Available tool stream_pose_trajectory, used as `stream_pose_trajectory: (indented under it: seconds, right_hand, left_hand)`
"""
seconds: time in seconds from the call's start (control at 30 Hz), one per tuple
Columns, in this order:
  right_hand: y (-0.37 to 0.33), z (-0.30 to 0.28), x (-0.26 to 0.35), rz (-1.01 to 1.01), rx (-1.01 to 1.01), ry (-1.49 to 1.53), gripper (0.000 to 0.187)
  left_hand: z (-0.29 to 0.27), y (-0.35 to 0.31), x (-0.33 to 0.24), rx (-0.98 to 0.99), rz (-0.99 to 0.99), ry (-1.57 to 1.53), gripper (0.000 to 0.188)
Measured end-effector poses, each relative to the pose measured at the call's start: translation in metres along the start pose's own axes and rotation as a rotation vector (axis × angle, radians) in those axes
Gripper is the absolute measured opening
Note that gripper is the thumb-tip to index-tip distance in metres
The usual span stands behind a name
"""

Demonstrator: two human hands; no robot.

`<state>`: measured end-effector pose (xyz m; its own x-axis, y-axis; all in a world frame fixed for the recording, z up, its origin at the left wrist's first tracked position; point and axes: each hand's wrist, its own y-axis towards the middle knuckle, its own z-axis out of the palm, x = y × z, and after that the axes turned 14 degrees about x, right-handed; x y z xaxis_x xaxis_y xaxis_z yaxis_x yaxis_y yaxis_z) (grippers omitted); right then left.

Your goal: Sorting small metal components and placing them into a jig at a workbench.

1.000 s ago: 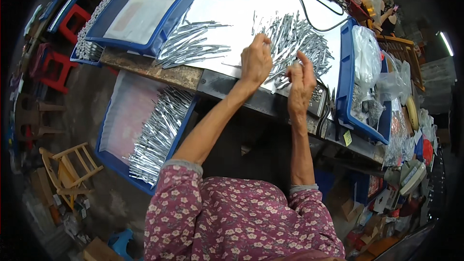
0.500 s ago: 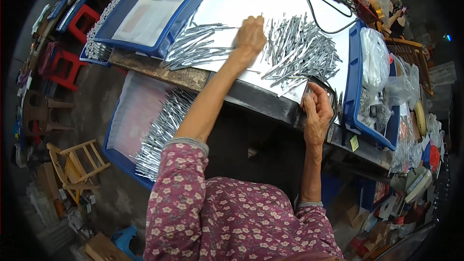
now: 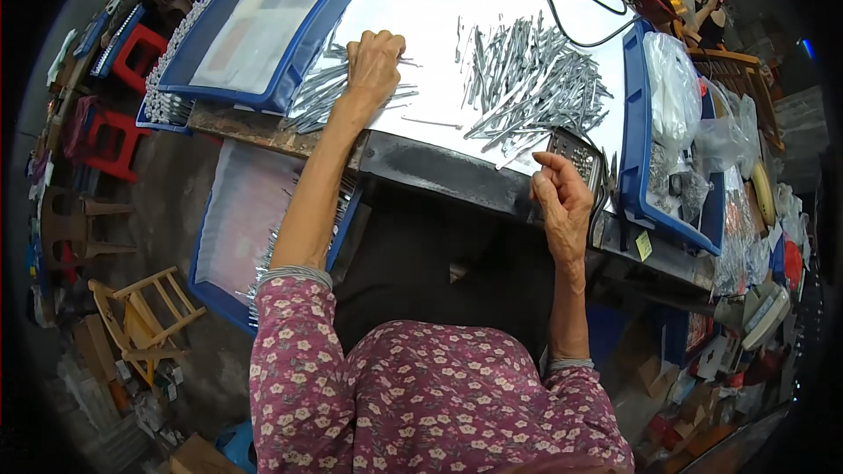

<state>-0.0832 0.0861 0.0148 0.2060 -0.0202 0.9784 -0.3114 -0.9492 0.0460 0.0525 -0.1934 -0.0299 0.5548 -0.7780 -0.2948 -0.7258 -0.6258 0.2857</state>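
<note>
My left hand [image 3: 376, 66] is over the left-hand bunch of thin grey wire-like strips [image 3: 318, 98], its fingers bent down and closed. One thin strip sticks out beside the fingertips; the grip itself is hidden under the hand. A bigger heap of the same strips [image 3: 536, 79] spreads over the white table top [image 3: 430, 0] on the right. My right hand [image 3: 565, 206] hangs at the table's front edge, thumb and fingers curled together; I cannot make out anything between them. Just beyond it lies a dark meter-like device [image 3: 575, 151]. A single strip [image 3: 432, 123] lies between the two heaps.
A blue tray [image 3: 290, 92] lined with white stands at the left of the table, another blue tray [image 3: 634, 123] with plastic bags at the right. Below the table edge is a blue bin [image 3: 206, 285] of strips. A black cable [image 3: 549, 4] loops at the back.
My left hand has moved left, from beside the big heap to over the left-hand bunch. A single strip between the heaps has come into plain sight. My right hand stays near the table edge.
</note>
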Motion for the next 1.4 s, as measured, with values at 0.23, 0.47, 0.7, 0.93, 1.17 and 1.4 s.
stream_pose_trajectory:
  seconds: [0.23,0.47,0.7,0.93,1.17,1.4]
  right_hand:
    - [-0.010,-0.007,0.002,0.045,0.009,0.032,0.025]
    - [-0.019,-0.041,0.007,0.052,-0.144,-0.127,0.021]
    - [-0.019,-0.077,-0.023,0.065,-0.340,-0.455,0.018]
    - [-0.009,-0.081,-0.033,-0.105,-0.172,-0.826,0.011]
    - [-0.007,-0.080,-0.034,-0.097,-0.061,-0.896,0.006]
    - [0.001,-0.082,-0.034,-0.098,-0.019,-0.934,0.007]
  left_hand:
    - [-0.013,-0.019,0.003,0.124,0.138,-0.021,0.012]
    - [-0.017,-0.021,0.002,0.000,0.404,-0.015,0.013]
    - [-0.025,-0.038,-0.010,0.015,0.427,-0.063,0.014]
    - [-0.027,-0.044,-0.016,0.017,0.382,-0.107,0.018]
    - [-0.027,-0.052,-0.027,0.030,0.394,-0.082,0.025]
    - [-0.024,-0.060,-0.033,0.004,0.382,-0.172,0.022]
